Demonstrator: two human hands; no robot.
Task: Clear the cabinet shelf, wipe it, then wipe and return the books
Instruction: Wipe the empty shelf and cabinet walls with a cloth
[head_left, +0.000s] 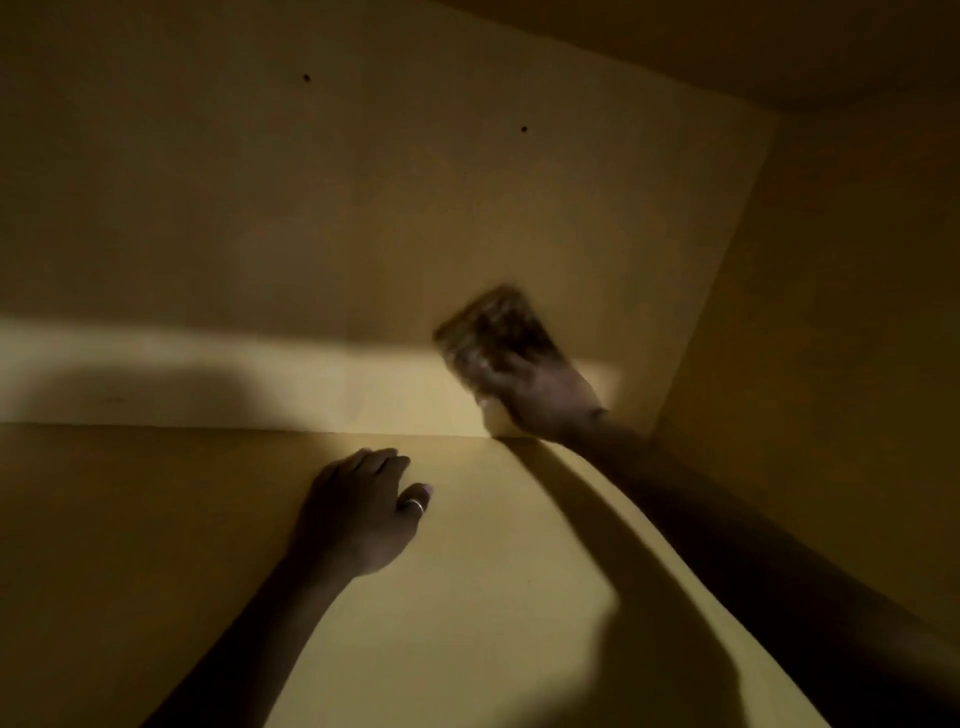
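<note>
Shelf (467, 597) bare, books out of view; right hand (540, 397) grips blurred dark cloth (493, 327) on far wall, left hand (363, 512) rests flat, fingers relaxed; risk: dim far-right corner gets missed.

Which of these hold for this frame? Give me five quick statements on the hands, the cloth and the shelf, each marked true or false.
1. The right hand holds a dark cloth against the cabinet's back wall. True.
2. The left hand grips a book. False: it rests on the shelf with nothing in it.
3. Books stand on the shelf beside the hands. False: no books show in this view.
4. A ring sits on a finger of the left hand. True.
5. The cloth is sharp and still. False: it is blurred, as is the right hand.
</note>
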